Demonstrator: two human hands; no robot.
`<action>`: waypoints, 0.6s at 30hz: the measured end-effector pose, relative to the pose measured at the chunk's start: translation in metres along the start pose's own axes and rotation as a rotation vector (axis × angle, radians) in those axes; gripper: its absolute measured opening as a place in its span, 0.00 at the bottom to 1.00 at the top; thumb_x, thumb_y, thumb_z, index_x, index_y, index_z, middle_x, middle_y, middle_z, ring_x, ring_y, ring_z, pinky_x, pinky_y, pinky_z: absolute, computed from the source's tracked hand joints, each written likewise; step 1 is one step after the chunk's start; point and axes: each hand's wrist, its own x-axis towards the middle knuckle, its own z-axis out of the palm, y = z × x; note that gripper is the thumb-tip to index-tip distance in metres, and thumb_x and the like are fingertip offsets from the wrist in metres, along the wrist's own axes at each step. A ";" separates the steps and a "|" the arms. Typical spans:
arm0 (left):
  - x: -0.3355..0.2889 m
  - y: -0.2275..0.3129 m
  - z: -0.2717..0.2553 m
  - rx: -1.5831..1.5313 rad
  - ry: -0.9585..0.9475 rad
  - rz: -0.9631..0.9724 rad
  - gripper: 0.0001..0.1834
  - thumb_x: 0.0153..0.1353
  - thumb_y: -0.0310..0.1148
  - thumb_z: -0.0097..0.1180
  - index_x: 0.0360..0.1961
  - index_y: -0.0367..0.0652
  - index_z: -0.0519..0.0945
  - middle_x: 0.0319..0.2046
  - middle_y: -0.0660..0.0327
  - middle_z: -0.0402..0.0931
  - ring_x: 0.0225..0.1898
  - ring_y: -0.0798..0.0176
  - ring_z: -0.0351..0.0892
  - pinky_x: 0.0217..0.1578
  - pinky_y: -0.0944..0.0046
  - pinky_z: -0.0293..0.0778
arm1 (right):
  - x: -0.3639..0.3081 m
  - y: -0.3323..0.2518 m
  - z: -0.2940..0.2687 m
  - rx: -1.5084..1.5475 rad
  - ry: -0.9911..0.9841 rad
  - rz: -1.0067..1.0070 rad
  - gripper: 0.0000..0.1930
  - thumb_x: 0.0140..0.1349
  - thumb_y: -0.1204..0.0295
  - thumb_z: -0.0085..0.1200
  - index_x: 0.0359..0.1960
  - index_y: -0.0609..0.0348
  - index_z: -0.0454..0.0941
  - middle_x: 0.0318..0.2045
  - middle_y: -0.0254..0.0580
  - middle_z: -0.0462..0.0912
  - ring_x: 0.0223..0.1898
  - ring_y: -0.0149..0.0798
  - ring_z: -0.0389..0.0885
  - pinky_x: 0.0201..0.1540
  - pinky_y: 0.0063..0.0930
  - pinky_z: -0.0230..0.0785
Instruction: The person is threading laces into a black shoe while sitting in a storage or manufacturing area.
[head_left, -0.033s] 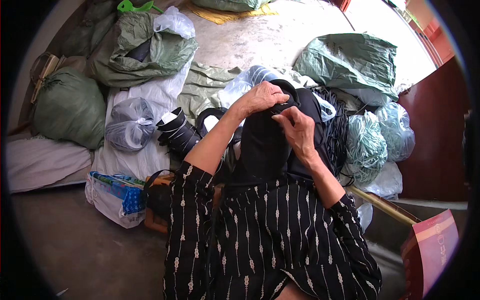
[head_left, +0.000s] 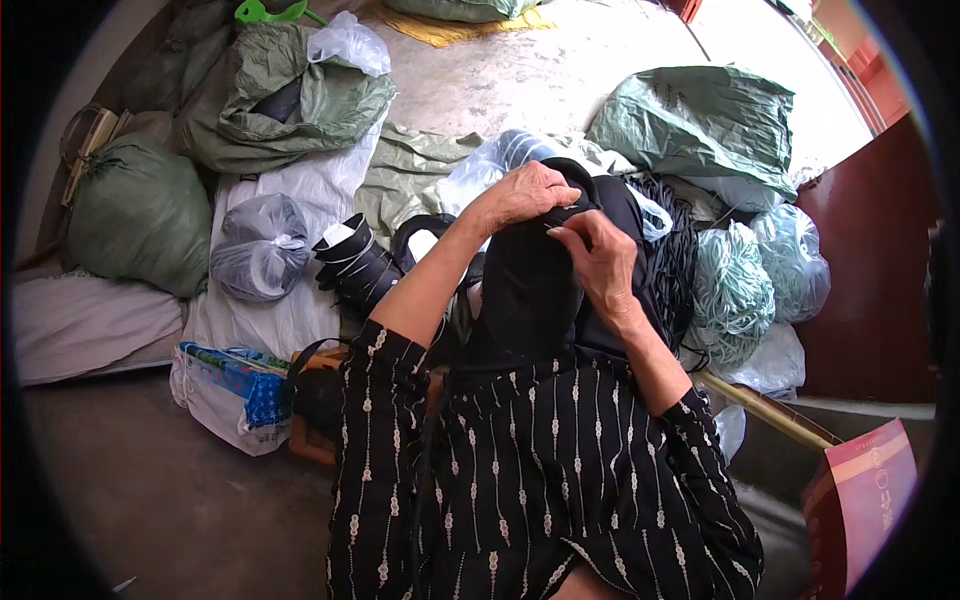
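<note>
A black curved piece (head_left: 577, 172) with a rounded rim is held up over my black-clad lap; its exact kind cannot be told. My left hand (head_left: 528, 194) is closed on its near edge, fingers bent over it. Just below and to the right, my right hand (head_left: 604, 262) is pinched, thumb against fingers, close to the piece. Whatever sits in that pinch is too small to make out. Left of my lap lies a tied stack of black pieces (head_left: 360, 262) with white showing inside.
To the right are black cords (head_left: 668, 250), a pale green cord bundle (head_left: 735, 290) and a green woven sack (head_left: 700, 125). At left stand a full green sack (head_left: 140, 215) and a tied plastic bag (head_left: 262, 245). A pole (head_left: 770, 412) and a pink box (head_left: 870, 490) are at lower right.
My right hand has shifted slightly to the right, away from the black piece's edge. My left hand stays closed on the piece.
</note>
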 end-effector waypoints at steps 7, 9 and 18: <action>0.013 -0.004 0.000 0.131 -0.119 -0.048 0.17 0.58 0.41 0.53 0.30 0.34 0.78 0.25 0.57 0.77 0.30 0.68 0.74 0.33 0.65 0.69 | 0.010 -0.012 -0.002 -0.288 -0.134 -0.163 0.11 0.47 0.67 0.63 0.28 0.55 0.74 0.28 0.36 0.74 0.29 0.41 0.77 0.29 0.33 0.68; 0.010 -0.004 -0.001 0.240 -0.104 0.080 0.16 0.59 0.40 0.52 0.33 0.35 0.78 0.29 0.57 0.78 0.33 0.68 0.74 0.35 0.66 0.69 | 0.013 -0.012 0.000 -0.296 -0.178 -0.107 0.11 0.48 0.67 0.62 0.28 0.55 0.74 0.28 0.37 0.74 0.29 0.42 0.77 0.30 0.34 0.68; -0.031 -0.004 0.014 -0.605 0.221 0.114 0.17 0.61 0.29 0.48 0.51 0.37 0.69 0.44 0.58 0.74 0.47 0.67 0.72 0.51 0.68 0.66 | 0.010 -0.002 -0.001 0.040 -0.085 -0.072 0.08 0.52 0.76 0.60 0.29 0.62 0.72 0.26 0.41 0.74 0.24 0.41 0.75 0.28 0.29 0.66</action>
